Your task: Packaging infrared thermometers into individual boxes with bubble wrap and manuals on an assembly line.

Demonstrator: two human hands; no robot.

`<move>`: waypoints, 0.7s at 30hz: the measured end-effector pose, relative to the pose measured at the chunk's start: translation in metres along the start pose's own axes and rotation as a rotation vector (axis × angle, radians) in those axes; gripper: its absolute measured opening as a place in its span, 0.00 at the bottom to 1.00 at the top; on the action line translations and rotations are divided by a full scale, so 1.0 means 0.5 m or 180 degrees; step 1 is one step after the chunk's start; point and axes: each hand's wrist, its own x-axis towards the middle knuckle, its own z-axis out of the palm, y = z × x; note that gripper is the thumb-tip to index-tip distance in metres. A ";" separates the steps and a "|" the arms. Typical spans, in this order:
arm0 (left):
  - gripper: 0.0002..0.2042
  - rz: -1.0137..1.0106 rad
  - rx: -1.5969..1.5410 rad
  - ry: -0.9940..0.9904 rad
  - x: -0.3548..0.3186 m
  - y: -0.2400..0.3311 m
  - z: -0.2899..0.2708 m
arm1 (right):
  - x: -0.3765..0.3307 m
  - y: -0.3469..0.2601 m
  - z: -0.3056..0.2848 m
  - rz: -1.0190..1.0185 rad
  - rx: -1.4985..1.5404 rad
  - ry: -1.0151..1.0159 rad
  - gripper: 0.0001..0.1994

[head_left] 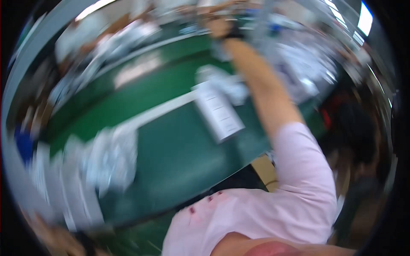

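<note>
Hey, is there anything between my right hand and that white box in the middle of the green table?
Yes: what looks like a crumpled, whitish plastic bag lies at the far end of the white box, toward your right hand. Nothing visible covers the box's near end.

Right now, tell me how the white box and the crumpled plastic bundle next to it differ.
The white box has straight edges and corners; the crumpled plastic bundle has an irregular, soft outline.

The white box shows short dark lines on its upper face; on the crumpled plastic bundle, blur hides any markings.

The white box extends closer to the person; the crumpled plastic bundle lies by its far end.

Both are pale.
</note>
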 end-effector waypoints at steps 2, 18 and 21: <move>0.19 0.0694 -0.0511 0.0190 0.012 0.002 0.136 | -0.075 0.220 -0.017 0.0315 -0.0033 0.0416 0.12; 0.35 -0.0796 0.1028 0.0729 0.078 -0.201 0.073 | 0.044 -0.261 -0.354 0.0114 0.2601 0.1104 0.26; 0.34 -0.0662 0.1535 -0.0739 0.064 -0.284 0.187 | -0.007 -0.216 -0.219 -0.0277 0.1886 0.1432 0.19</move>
